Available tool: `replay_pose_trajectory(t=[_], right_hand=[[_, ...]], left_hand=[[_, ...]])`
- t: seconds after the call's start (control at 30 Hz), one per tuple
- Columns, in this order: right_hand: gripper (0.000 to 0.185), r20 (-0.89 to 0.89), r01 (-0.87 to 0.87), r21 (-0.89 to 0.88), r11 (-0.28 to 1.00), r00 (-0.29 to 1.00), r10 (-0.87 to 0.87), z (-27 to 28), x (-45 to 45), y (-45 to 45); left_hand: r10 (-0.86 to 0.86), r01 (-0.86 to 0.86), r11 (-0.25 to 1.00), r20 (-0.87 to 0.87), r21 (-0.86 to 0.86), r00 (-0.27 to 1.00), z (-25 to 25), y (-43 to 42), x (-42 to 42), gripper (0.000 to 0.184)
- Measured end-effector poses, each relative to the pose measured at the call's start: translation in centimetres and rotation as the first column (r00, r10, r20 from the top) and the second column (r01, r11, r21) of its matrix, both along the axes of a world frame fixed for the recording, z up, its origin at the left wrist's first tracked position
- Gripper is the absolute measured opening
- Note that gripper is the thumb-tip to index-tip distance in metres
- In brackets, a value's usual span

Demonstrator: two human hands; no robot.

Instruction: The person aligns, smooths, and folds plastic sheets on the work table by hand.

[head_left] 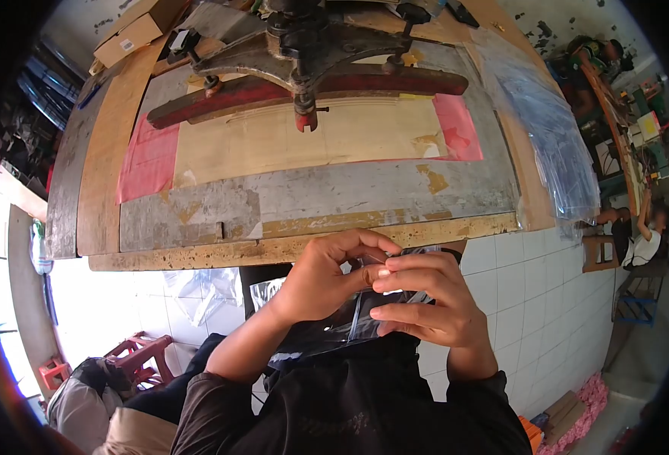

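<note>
My left hand (321, 274) and my right hand (435, 297) meet in front of the workbench, above my lap. Between them is a clear, shiny plastic sheet or bag (357, 322), which hangs down over my dark clothing. The left thumb and forefinger pinch near its upper edge. Bent and close to the left fingertips, the right fingers also grip the plastic there; the exact hold is partly hidden. A small dark spot shows at the fingertips, too small to name.
On the worn metal bench top (304, 197), a heavy press arm with a red bar (395, 82) spans a tan sheet (319, 144) with pink ends. Stacked clear plastic (554, 144) lies at right. A cardboard box (133, 34) stands back left. Other people sit left and right.
</note>
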State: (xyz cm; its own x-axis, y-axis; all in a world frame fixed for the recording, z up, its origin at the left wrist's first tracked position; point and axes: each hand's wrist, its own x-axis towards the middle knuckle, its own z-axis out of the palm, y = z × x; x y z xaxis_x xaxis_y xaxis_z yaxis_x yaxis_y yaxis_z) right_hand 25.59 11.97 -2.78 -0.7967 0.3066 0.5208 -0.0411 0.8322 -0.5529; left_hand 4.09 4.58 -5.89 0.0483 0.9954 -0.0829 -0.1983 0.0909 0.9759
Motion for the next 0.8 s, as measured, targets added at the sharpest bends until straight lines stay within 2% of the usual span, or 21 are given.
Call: replay_pose_trajectory(t=[0.13,0.2,0.23,0.27,0.33,0.37,0.4,0.43,0.47,0.5,0.53,0.6,0.63,0.67,0.7,0.73,0.8], right_hand=[[0.031,-0.079,0.037,-0.06,0.998,0.996,-0.041,-0.6,0.3,0.1],[0.031,-0.108,0.036,-0.046,0.998,0.993,-0.041,-0.8,0.6,0.4],[0.031,-0.107,0.036,-0.046,0.998,0.993,-0.041,-0.7,0.8,0.6],[0.03,-0.114,0.051,-0.081,0.995,0.992,-0.06,-0.5,0.9,0.9],[0.03,-0.12,0.069,-0.114,0.991,0.989,-0.083,-0.1,1.4,1.4],[0.026,-0.144,0.13,-0.176,0.976,0.977,-0.156,0.1,1.8,1.6],[0.023,-0.165,0.186,-0.238,0.953,0.96,-0.228,0.2,2.2,1.8],[0.015,-0.232,0.165,-0.276,0.947,0.945,-0.232,0.0,2.5,2.2],[0.015,-0.233,0.165,-0.273,0.948,0.945,-0.231,-0.2,2.6,2.3],[0.013,-0.294,0.204,-0.385,0.9,0.897,-0.33,-0.5,2.7,2.3],[0.014,-0.34,0.228,-0.495,0.839,0.837,-0.428,-0.8,2.8,2.4],[0.019,-0.347,0.216,-0.517,0.828,0.832,-0.433,-1.7,2.5,3.0],[0.019,-0.382,0.238,-0.529,0.815,0.79,-0.479,-2.3,2.0,3.4],[0.02,-0.414,0.258,-0.542,0.8,0.746,-0.522,-2.9,1.5,3.8],[0.02,-0.424,0.259,-0.53,0.807,0.744,-0.517,-3.6,1.0,4.1],[0.02,-0.426,0.253,-0.528,0.811,0.747,-0.51,-4.3,0.4,4.3],[0.019,-0.375,0.241,-0.592,0.769,0.762,-0.528,-5.5,-0.5,4.5]], left_hand=[[-0.093,0.094,0.991,-0.009,0.098,0.996,0.0,-0.2,-0.8,0.04],[0.007,0.037,0.986,-0.261,0.163,0.965,1.1,-0.4,-1.0,0.04],[0.036,0.007,0.988,-0.27,0.157,0.962,0.5,-0.9,-1.2,0.048],[0.036,0.008,0.987,-0.27,0.158,0.962,0.9,-1.2,-1.7,0.048],[0.027,0.138,0.932,-0.445,0.334,0.895,2.3,-1.8,-3.4,0.057],[-0.116,0.264,0.912,-0.42,0.314,0.9,1.6,-2.3,-5.1,0.074],[-0.181,0.31,0.882,-0.352,0.355,0.919,1.0,-2.8,-6.6,0.08],[-0.255,0.354,0.848,-0.282,0.394,0.925,0.4,-3.3,-8.1,0.087],[-0.286,0.367,0.839,-0.248,0.402,0.926,0.4,-4.0,-9.1,0.09],[-0.317,0.379,0.829,-0.213,0.41,0.924,0.3,-4.6,-10.2,0.094],[-0.323,0.304,0.87,-0.015,0.389,0.946,0.4,-5.6,-10.7,0.094],[-0.309,0.233,0.906,0.178,0.353,0.934,0.6,-6.7,-10.5,0.095],[-0.028,-0.001,0.881,0.055,0.473,0.998,0.6,-6.9,-9.6,0.09],[0.274,-0.203,0.77,-0.026,0.605,0.962,0.6,-7.1,-9.0,0.085],[0.45,-0.299,0.746,-0.119,0.595,0.885,0.6,-7.4,-8.6,0.058],[0.457,-0.304,0.741,-0.118,0.598,0.882,0.3,-7.2,-8.9,0.058],[0.62,-0.34,0.705,-0.308,0.622,0.721,-0.5,-6.2,-9.9,0.033]])
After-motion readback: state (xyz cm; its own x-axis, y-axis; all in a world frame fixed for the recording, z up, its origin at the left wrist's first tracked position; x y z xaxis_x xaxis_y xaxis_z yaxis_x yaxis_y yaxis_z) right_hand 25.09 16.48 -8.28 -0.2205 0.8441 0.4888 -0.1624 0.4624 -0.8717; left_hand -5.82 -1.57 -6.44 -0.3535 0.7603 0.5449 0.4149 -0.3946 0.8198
